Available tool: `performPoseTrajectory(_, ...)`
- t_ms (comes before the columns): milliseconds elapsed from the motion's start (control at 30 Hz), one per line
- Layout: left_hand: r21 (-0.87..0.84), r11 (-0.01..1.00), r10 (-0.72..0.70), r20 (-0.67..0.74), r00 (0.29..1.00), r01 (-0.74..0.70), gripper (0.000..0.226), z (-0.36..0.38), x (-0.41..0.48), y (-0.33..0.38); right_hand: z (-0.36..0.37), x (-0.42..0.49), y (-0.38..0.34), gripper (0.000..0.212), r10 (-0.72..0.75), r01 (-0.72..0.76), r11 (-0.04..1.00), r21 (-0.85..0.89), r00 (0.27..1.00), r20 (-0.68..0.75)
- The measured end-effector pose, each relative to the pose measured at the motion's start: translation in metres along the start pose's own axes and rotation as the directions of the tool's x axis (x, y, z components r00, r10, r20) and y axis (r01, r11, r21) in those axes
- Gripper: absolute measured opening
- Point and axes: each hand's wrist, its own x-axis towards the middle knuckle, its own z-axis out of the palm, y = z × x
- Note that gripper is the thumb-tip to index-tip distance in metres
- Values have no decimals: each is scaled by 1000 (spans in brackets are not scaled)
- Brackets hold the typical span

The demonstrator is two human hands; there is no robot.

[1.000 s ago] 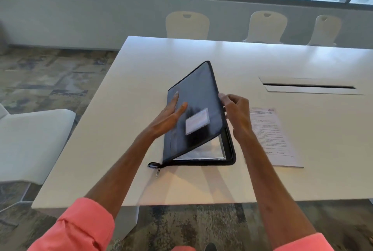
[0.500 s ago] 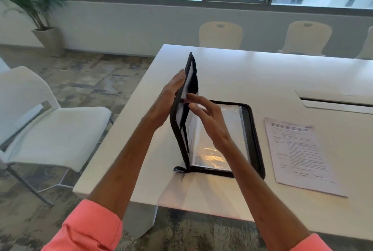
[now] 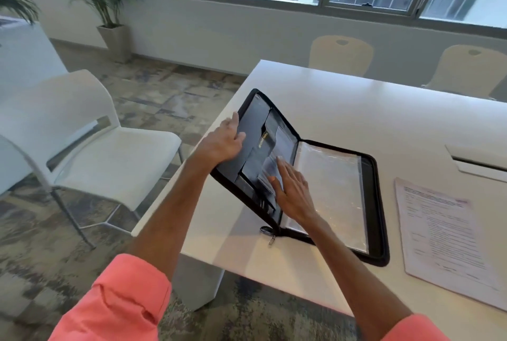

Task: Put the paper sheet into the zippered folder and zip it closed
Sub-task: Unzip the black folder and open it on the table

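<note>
Fingers (image 3: 282, 169) of right hand (image 3: 295, 195) flat (spread) inside zippered folder (image 3: 373, 231).

Black zippered folder (image 3: 373, 203) lies open, left cover tilted up; printed paper sheet (image 3: 444, 233) flat beside it.

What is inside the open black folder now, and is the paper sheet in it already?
Inside the folder: clear plastic sleeves on the flat half, dark pockets on the raised cover. The right hand covers part. The paper sheet lies outside, on the table.
</note>
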Motion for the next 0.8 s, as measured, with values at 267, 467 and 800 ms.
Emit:
performPoseTrajectory(267,285,956,-39,-133,990,76,75,49,4,-46,13,-16,43,72,51,-15,974,-228,987,150)
performPoseTrajectory(467,260,962,-67,-62,996,81,85,95,2,-76,19,-18,49,79,30,1,961,-276,993,110)
performPoseTrajectory(800,202,974,-98,-55,994,107,87,123,6,-91,15,-23,48,70,231,-224,930,-291,973,-9)
